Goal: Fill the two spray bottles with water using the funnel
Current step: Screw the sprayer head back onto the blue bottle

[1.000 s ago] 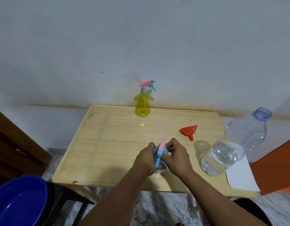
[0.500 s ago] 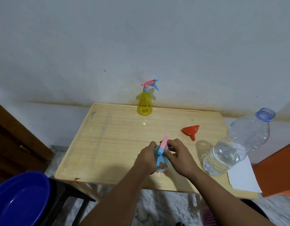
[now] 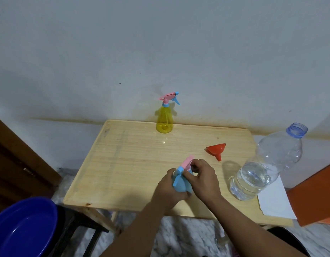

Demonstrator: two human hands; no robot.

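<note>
Nearest, the left hand (image 3: 168,190) wraps the rounded blue spray bottle (image 3: 180,184) near the front of the pale wooden desk (image 3: 123,164), while the right hand (image 3: 201,178) pinches its pink-and-blue trigger top. Just right stands a ribbed clear plastic water bottle (image 3: 262,167) — uncapped, partly full. Farther back a red funnel (image 3: 216,150) lies tipped on its side. By the wall stands a translucent yellow spray bottle (image 3: 164,123), cone-shaped.
</note>
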